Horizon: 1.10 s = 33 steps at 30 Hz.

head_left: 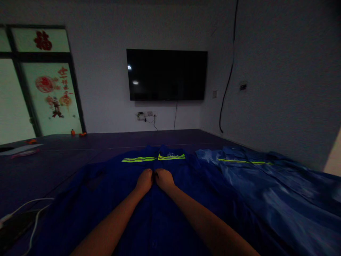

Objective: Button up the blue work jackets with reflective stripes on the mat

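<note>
A dark blue work jacket (112,185) with yellow reflective stripes lies flat in front of me on a dark table (66,149). My left hand (144,180) and my right hand (163,179) rest side by side on the jacket's middle seam, knuckles touching. Both have their fingers curled down into the cloth, as if pinching the front edges. What the fingertips grip is hidden.
A second, lighter blue jacket (255,177) with a yellow stripe lies to the right near the wall. White cables and a dark device (18,220) sit at the left front edge. Papers (21,149) lie far left. A television (167,74) hangs on the far wall.
</note>
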### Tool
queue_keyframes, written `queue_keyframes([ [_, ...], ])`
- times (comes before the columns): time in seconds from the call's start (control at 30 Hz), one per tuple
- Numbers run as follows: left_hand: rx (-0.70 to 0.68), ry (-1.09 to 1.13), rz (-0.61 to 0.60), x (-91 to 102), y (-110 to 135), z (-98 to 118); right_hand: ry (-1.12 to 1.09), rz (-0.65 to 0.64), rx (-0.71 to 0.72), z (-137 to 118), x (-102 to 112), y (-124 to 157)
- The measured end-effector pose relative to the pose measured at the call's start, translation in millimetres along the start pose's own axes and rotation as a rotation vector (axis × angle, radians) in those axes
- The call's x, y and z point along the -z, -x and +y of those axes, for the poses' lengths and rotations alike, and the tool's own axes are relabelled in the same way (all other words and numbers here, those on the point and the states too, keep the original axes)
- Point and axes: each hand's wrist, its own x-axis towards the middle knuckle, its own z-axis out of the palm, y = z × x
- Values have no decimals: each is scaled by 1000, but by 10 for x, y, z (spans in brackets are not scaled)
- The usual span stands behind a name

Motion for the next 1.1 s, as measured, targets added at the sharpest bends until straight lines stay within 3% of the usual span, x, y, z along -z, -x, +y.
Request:
queue_keyframes([
  [0.23, -12, -20, -3, 0, -20, -10, 10, 58, 6, 13, -13, 7],
  [1.1, 3, -103, -11, 54, 27, 53, -4, 84, -1, 7, -18, 8],
])
